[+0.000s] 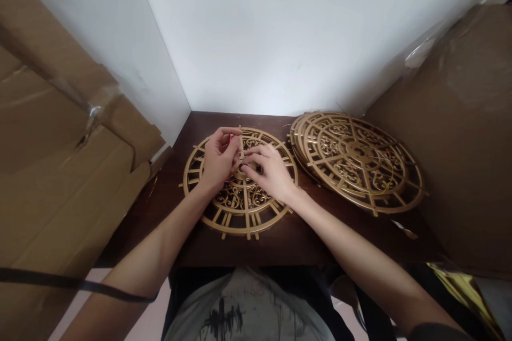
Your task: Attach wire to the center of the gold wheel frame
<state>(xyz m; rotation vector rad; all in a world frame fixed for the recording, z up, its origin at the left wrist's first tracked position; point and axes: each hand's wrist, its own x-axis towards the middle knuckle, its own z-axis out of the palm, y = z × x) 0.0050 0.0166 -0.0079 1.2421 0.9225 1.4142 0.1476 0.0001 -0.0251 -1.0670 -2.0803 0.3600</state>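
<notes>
A round gold clock face (247,218) with Roman numeral bars and scrollwork lies flat on the dark brown table, under both hands. My left hand (220,157) is closed above its middle, with a slim red item (231,139) showing between the fingers; most of that item is hidden, so its kind is unclear. Across from it, my right hand (270,170) reaches over the hub with thumb and fingers bent toward each other. What its fingertips hold at the hub, if anything, is too small to make out.
Several similar gold clock faces (360,170) are stacked at the right, with a thin yellow wire loop on top. A small brush-like item (405,230) lies in front of the stack. Cardboard stands at the left (60,170) and right (452,117); a white wall (272,37) rises behind.
</notes>
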